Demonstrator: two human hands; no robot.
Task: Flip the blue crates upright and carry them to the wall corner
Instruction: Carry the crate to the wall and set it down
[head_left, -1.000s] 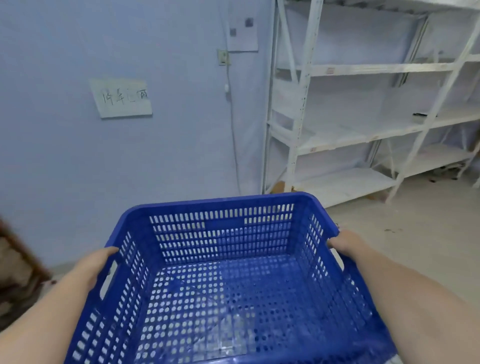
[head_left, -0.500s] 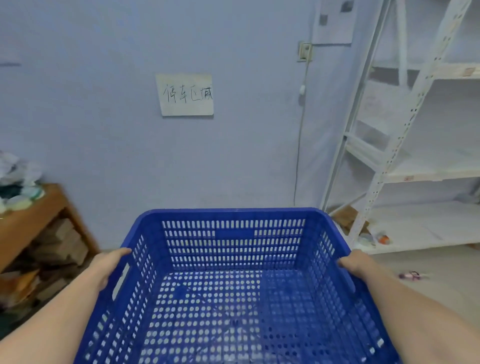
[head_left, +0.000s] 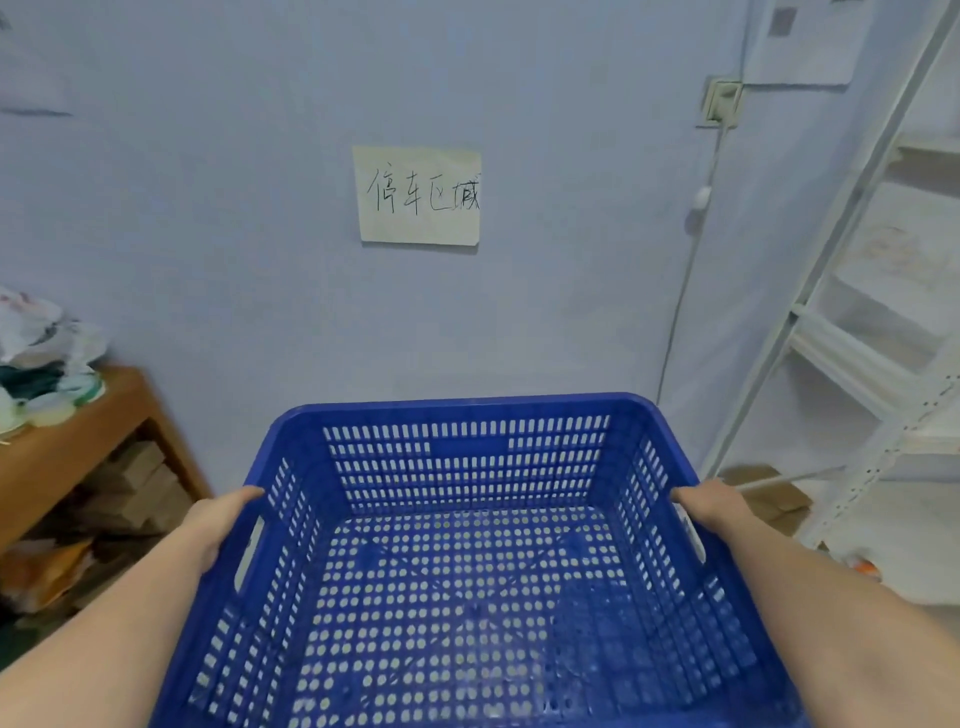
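We hold a big blue plastic crate with holes (head_left: 467, 561) up in front of a pale wall.

From the head camera, our left hand (head_left: 215, 525) grips its left handle and our right hand (head_left: 709, 506) grips its right handle. The crate sits upright, open side up. A paper sign with black writing (head_left: 418, 195) hangs above, a brown wooden shelf (head_left: 78, 441) stands left, and a white metal rack (head_left: 857, 364) stands right.
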